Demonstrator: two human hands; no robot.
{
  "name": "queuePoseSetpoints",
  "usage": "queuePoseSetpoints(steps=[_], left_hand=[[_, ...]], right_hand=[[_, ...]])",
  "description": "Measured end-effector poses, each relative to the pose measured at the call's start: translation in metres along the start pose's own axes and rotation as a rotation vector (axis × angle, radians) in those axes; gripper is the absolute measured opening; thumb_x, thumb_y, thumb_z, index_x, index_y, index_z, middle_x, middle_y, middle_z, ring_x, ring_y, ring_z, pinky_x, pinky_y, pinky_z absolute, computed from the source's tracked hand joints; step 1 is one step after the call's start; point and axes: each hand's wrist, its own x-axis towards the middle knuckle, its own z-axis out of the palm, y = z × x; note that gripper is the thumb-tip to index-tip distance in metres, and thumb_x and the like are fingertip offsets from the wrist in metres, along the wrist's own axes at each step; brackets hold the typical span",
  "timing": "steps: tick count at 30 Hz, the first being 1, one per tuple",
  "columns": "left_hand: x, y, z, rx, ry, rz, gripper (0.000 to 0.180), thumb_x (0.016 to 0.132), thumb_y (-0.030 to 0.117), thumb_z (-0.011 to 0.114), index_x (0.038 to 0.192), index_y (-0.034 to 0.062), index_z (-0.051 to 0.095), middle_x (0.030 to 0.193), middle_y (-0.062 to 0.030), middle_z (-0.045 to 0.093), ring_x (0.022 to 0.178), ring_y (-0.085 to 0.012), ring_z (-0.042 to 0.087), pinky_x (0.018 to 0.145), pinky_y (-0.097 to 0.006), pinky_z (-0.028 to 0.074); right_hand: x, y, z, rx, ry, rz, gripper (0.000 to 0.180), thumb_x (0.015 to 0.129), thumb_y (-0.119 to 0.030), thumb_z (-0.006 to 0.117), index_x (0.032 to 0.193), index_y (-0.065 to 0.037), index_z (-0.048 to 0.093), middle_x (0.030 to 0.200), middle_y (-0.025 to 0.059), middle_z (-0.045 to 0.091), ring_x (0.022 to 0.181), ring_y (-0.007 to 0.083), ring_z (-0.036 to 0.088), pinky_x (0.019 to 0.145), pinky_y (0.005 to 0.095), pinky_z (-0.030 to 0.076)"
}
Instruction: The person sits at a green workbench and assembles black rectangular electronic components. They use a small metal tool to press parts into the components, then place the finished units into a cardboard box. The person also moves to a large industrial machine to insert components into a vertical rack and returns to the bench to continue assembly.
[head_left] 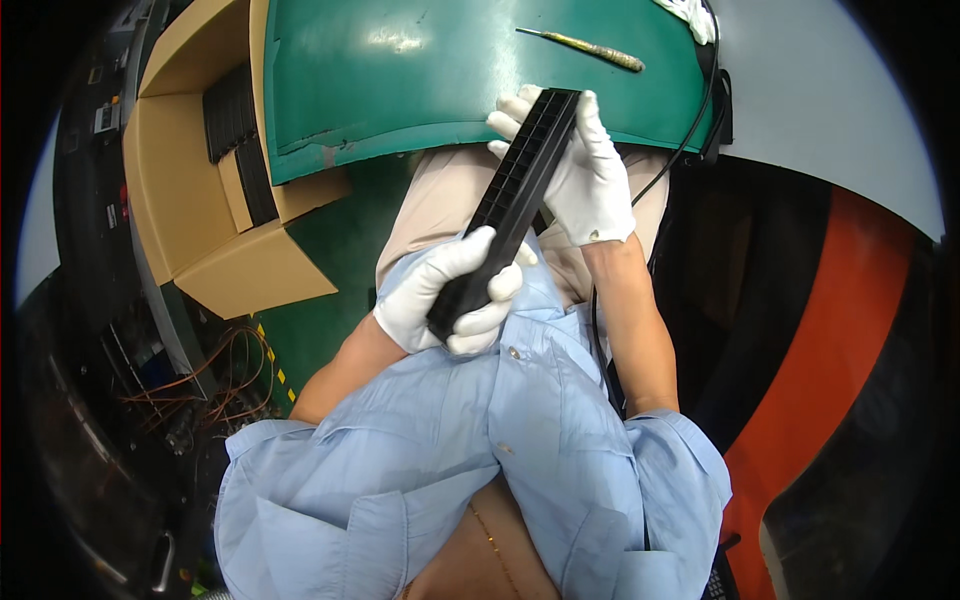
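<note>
You are holding a long black plastic tray with a row of small slots [515, 195] in both hands, over your lap and just at the near edge of the green desk [400, 80]. Your left hand [450, 295], in a white glove, is wrapping its grip tight around the near end of the tray. Your right hand [580, 170], also in a white glove, is gripping the far end, with fingers curling around the sides. The tray is tilting, with its far end up by the desk edge.

A thin tool with a yellowish handle [585, 47] is lying on the desk, well apart from your hands. An open brown cardboard box [200, 220] with more black trays inside is sitting to your left.
</note>
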Motion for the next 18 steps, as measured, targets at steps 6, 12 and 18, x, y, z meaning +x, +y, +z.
queuePoseSetpoints(steps=[6,12,18], left_hand=[[0.014,-0.008,-0.017,-0.457,-0.427,-0.104,0.061,0.107,0.051,0.041,0.134,-0.004,0.046,0.094,-0.0092,0.059,0.051,-0.0134,0.053,0.039,-0.029,0.046],[0.014,-0.003,-0.004,0.71,0.365,0.131,0.06,0.101,0.05,0.05,0.124,-0.0042,0.057,0.089,-0.014,0.067,0.066,-0.0213,0.068,0.061,-0.033,0.055],[0.005,0.001,0.007,0.632,0.272,-0.011,0.047,0.092,0.014,0.065,0.131,-0.0019,0.044,0.076,-0.0088,0.057,0.052,-0.0168,0.056,0.051,-0.03,0.048]], right_hand=[[0.016,0.004,0.007,0.429,-0.239,-0.024,0.033,0.1,-0.025,0.066,0.118,0.0,0.058,0.099,0.009,0.067,0.097,0.0227,0.067,0.094,0.0445,0.058],[0.012,0.002,0.022,-0.212,0.278,-0.069,0.034,0.086,-0.027,0.082,0.091,-0.003,0.059,0.08,0.0067,0.06,0.071,0.02,0.069,0.061,0.0336,0.063],[0.011,0.007,0.019,-0.212,0.276,0.003,0.042,0.092,-0.039,0.075,0.104,-0.002,0.057,0.093,0.0098,0.062,0.083,0.0266,0.072,0.065,0.0408,0.065]])
